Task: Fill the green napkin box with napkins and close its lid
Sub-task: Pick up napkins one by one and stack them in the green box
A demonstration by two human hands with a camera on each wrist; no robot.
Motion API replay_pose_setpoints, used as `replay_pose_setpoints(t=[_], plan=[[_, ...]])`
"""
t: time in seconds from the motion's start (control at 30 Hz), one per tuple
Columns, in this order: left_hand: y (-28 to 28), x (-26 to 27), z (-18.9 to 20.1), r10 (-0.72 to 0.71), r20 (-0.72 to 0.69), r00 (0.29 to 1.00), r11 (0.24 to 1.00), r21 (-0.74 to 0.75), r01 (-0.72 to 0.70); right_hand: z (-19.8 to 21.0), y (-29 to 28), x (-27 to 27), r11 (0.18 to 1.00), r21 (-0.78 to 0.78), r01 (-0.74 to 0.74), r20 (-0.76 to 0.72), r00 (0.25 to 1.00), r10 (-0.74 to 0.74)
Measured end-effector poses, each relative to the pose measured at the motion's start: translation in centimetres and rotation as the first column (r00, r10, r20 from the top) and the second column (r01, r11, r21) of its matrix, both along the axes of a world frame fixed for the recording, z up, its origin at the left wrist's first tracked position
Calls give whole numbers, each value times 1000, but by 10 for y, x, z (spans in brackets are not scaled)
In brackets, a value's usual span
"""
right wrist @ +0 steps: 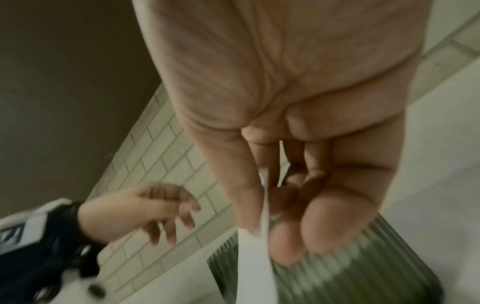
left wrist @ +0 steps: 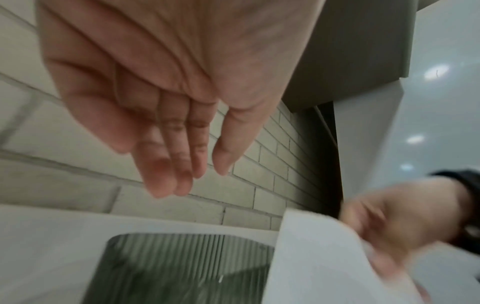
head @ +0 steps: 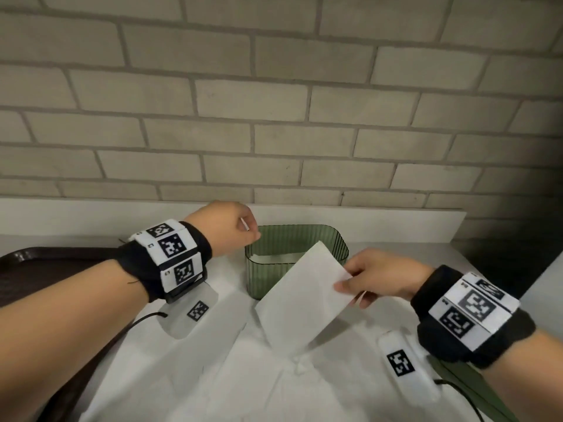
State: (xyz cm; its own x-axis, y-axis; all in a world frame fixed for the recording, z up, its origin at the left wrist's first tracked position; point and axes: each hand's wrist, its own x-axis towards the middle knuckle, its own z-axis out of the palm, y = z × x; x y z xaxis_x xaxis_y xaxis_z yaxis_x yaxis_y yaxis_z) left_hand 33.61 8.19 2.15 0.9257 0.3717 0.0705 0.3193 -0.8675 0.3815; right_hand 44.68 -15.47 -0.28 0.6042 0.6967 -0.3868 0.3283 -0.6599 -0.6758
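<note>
Napkin (head: 304, 295) paper, white and folded flat, is pinched at its right edge between the thumb and the fingers of the right hand (head: 382, 277). The sheet is held tilted, and its upper corner is seen over the open top of the green napkin box (head: 294, 239), while its lower part hangs in front of the near wall of the box. In the right wrist view the thin edge of the napkin (right wrist: 265, 207) is seen clamped between the thumb and the curled fingers (right wrist: 330, 222), with the ribbed box (right wrist: 363, 265) just below them.

The box is placed on the white desk (head: 396, 233), near the low ledge under the brick wall (head: 274, 102). Its lid is not on it. Something pale is seen at the bottom of the box, but what it is cannot be told.

The left hand (head: 231, 228) is kept above the left rim of the box, a little behind it. In the left wrist view its fingers (left wrist: 179, 160) are shown relaxed and nearly straight, and nothing is gripped by them. A thin white line is seen beside this hand in the head view; it cannot be told what it is.

More white sheets (head: 243, 360) are spread on the desk in front of the box. To the left of the box, a dark tray (head: 45, 263) is partly covered by the left forearm.
</note>
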Motion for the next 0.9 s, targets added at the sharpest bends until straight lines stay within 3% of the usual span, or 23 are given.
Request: replay_pose_setpoints(t=[0.27, 0.47, 0.57, 0.7, 0.8, 0.9], plan=[[6, -45, -33, 1, -60, 998, 999, -46, -4, 67, 5, 20, 948, 283, 144, -51, 990, -135], [9, -53, -40, -4, -97, 995, 998, -70, -2, 86, 43, 25, 865, 467, 183, -207, 974, -94], [3, -55, -49, -76, -208, 975, 994, -89, 58, 82, 66, 24, 836, 508, 207, -295, 954, -57], [-16, -63, -75, -225, -404, 887, 974, -127, 189, 62, 77, 31, 800, 506, 324, -423, 901, -98], [-22, -67, -90, -238, -433, 869, 971, -115, 209, 35, 71, 40, 807, 392, 443, -475, 848, -235], [-25, -66, -98, -228, -429, 874, 973, -126, 192, 5, 68, 45, 849, 233, 474, -419, 837, -352]])
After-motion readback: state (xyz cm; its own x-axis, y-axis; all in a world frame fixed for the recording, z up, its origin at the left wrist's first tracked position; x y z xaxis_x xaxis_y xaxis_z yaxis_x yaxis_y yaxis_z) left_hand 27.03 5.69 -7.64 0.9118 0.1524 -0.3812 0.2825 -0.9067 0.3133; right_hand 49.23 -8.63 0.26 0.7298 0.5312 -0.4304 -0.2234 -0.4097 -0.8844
